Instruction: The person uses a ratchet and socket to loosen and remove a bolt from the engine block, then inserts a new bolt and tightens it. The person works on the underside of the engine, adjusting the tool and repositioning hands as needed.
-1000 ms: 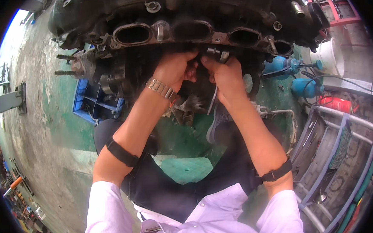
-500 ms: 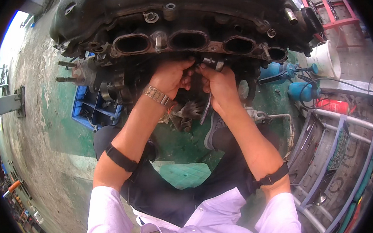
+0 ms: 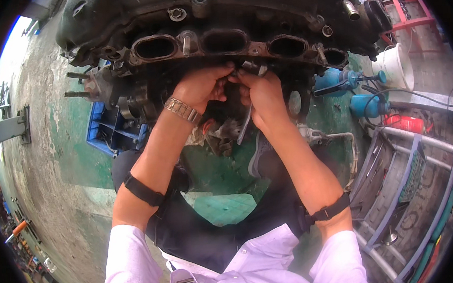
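Note:
A dark engine [image 3: 270, 14] with a row of oval ports fills the top. Just under the ports, my right hand [image 3: 266, 92] is closed round a ratchet wrench [image 3: 244, 126]. Its silver head sits above my thumb, and its handle hangs below the hand, slanting down. My left hand [image 3: 198, 88], with a metal watch on the wrist, has curled fingers, thumb and fingertips close beside my right fingers and the wrench head. What its fingertips pinch is hidden against the dark underside of the engine. Worn gloves [image 3: 221, 136] lie below, between my forearms.
To the left on the green floor sits a blue divided tray [image 3: 99, 133] with parts. Right of the engine are a blue jack [image 3: 337, 83], a white bucket [image 3: 396, 69] and a red cylinder [image 3: 404, 124]. A metal frame [image 3: 419, 150] stands at lower right. Studs [image 3: 78, 93] stick out at the engine's left.
Both hands, with the wrench, have shifted slightly up and left in the view. The wrench head has turned a little, and its handle tilts more. The engine also appears slightly higher and further left.

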`<state>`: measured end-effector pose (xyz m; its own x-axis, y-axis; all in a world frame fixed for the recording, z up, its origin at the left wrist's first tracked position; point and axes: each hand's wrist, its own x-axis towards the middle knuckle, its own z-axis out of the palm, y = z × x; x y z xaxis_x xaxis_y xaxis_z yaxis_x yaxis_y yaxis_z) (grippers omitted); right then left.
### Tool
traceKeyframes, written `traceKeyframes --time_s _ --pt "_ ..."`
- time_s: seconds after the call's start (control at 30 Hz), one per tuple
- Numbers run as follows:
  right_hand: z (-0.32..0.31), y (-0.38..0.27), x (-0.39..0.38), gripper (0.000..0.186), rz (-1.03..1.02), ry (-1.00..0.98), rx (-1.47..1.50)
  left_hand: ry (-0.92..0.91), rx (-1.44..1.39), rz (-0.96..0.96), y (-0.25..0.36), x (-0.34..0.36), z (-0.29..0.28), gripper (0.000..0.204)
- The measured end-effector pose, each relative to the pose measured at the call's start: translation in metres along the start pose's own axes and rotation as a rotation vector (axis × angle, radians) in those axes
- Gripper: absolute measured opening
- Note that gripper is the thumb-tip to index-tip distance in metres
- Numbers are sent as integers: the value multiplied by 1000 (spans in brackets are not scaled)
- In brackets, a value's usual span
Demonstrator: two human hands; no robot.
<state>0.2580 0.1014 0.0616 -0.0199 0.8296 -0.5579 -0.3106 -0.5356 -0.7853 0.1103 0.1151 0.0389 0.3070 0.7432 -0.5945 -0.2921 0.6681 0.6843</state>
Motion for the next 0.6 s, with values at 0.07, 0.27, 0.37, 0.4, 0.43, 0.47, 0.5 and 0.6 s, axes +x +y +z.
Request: traceKeyframes --time_s 0.07,0.27,0.37,0.4,0.43,0.47,0.5,0.6 --pt "0 1 1 11 -5 -3 14 14 11 7 0 -1 1 15" --pt "1 2 0 8 2 0 14 54 -35 72 -4 -4 3 15" --pt "0 1 -2 6 -2 9 -12 50 -46 81 -6 -1 5 17" --pt "0 0 -2 6 -13 3 -22 32 -50 58 -6 0 4 17" --pt "0 1 -3 6 -25 -2 -31 15 -50 38 -6 1 4 17" --pt "0 1 -3 6 -36 7 -35 21 -46 25 -6 2 3 17" --pt "1 2 -3 7 -47 15 -39 29 -39 16 -6 3 3 17" --pt "0 2 -2 8 -62 25 -55 -17 -36 1 -6 4 -1 14"
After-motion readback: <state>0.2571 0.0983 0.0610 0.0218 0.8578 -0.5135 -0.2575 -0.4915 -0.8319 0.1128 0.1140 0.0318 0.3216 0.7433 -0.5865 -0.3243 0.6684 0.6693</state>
